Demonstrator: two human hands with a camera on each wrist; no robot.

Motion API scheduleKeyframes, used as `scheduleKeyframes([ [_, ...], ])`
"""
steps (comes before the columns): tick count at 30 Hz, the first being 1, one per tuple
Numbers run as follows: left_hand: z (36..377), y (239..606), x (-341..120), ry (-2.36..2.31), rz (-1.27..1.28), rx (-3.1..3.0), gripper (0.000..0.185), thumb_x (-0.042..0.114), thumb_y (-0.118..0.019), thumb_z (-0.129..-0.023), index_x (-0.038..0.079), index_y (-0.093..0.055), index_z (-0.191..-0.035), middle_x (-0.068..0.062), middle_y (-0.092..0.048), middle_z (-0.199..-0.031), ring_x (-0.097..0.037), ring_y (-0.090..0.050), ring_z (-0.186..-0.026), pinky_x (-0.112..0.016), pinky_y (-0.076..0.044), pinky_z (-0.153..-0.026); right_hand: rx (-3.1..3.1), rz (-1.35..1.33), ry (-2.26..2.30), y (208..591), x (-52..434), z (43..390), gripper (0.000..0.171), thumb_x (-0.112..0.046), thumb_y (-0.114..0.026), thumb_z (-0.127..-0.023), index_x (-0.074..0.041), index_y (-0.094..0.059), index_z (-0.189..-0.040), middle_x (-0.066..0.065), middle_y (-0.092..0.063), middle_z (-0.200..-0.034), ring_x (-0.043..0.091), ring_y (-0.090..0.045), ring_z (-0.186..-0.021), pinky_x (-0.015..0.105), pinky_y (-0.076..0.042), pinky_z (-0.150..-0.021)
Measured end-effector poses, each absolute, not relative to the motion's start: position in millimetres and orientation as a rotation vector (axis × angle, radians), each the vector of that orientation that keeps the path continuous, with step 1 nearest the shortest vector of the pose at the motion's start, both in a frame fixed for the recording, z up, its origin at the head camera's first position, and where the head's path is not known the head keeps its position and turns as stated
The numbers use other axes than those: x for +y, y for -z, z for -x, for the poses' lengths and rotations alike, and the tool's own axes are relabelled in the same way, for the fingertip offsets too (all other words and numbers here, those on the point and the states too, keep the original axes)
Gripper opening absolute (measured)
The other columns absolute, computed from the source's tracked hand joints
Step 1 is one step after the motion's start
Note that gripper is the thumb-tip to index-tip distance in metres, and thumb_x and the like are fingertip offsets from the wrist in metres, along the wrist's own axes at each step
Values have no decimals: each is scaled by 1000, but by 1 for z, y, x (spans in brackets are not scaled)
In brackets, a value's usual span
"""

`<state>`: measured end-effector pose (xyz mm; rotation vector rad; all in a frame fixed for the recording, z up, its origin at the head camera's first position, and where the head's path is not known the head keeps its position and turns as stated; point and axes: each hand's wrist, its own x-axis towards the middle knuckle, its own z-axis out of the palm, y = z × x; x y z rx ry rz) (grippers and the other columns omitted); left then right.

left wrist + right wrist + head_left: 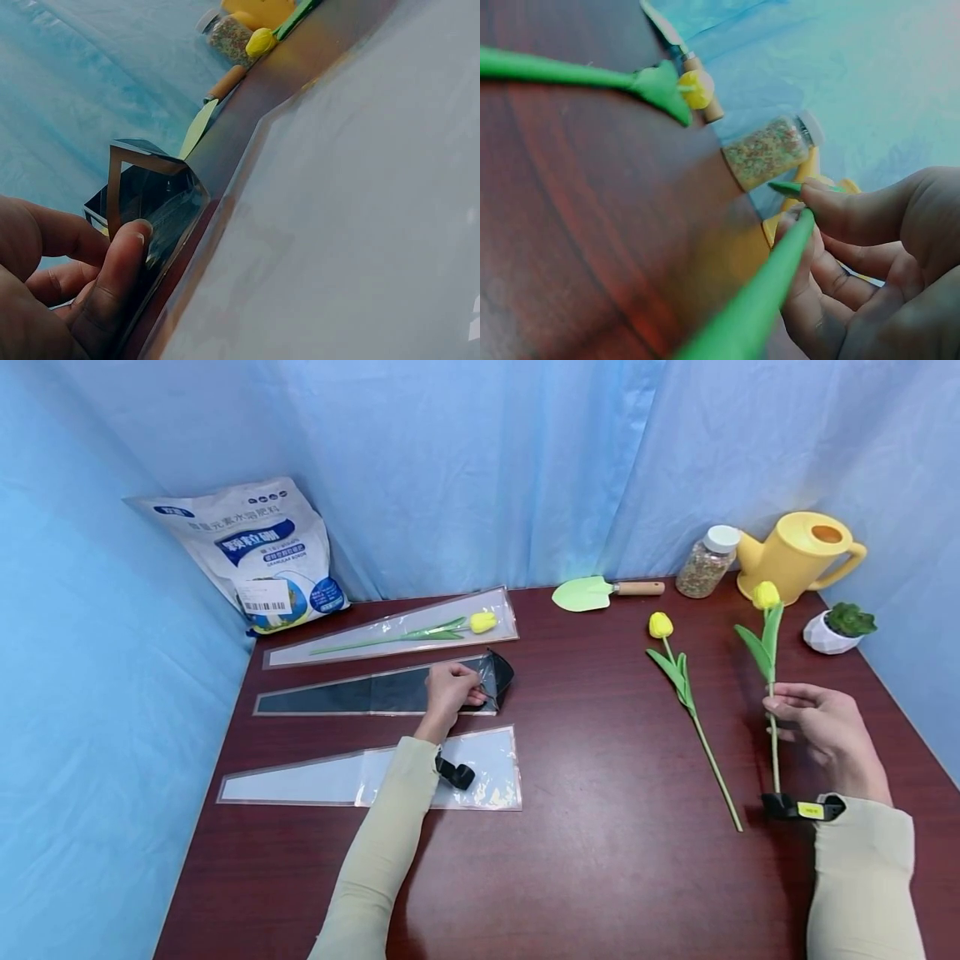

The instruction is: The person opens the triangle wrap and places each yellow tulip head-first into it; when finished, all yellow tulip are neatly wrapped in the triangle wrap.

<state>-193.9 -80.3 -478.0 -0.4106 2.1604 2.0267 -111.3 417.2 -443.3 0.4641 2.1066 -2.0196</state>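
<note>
My left hand point(452, 689) pinches the upper layer of a black flower sleeve point(405, 692) near its wide right end. That end gapes, and its raised edge point(116, 187) shows in the left wrist view. On the right, my right hand point(825, 727) holds a yellow tulip point(767, 596) by its green stem, thumb against fingers, bloom pointing away from me. A second yellow tulip point(661, 626) lies on the table to its left. Behind the black sleeve, a white sleeve point(360, 639) bears another tulip point(482, 622). A further white sleeve point(300, 785) lies in front, partly under my left forearm.
A fertilizer bag point(247, 560) stands at the back left. Along the back lie a green trowel point(583, 594), a jar of granules point(707, 564) and a yellow watering can point(795, 556). At the right edge sits a small potted succulent point(832, 631). Blue curtains point(450, 468) enclose the table.
</note>
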Motion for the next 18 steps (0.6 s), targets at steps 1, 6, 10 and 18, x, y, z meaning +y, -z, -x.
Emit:
scheduleKeyframes([
  [1,194,478,-80,-2025,410,2161,13,0,-62,-89,-9,-71,-91,-3,-65,-61,-9,-64,-45,-21,-56,-47,2063,-472,2081,442,417,111,19,-6,-69,-93,-25,-72,-97,-11,-74,-80,3,-67,-68,25,-58,-55],
  [6,194,477,-79,-2028,419,2165,12,-1,-63,-89,-9,-71,-91,-3,-64,-59,-8,-63,-44,-21,-55,-46,1880,-466,2353,440,415,111,22,3,-65,-92,-17,-74,-98,-4,-76,-79,8,-71,-67,27,-60,-54],
  [10,194,478,-78,-2035,429,2170,12,-2,-62,-89,-10,-71,-91,-2,-63,-57,-7,-62,-42,-20,-54,-44,1740,-432,2518,440,411,112,24,7,-61,-93,-11,-74,-100,0,-76,-81,10,-74,-71,30,-62,-55],
  [18,194,478,-78,-2028,446,2168,12,-1,-63,-89,-9,-71,-90,-1,-63,-56,-7,-62,-42,-20,-55,-44,1430,-294,2688,441,403,113,26,11,-48,-98,-2,-69,-105,9,-77,-88,20,-76,-79,38,-64,-63],
])
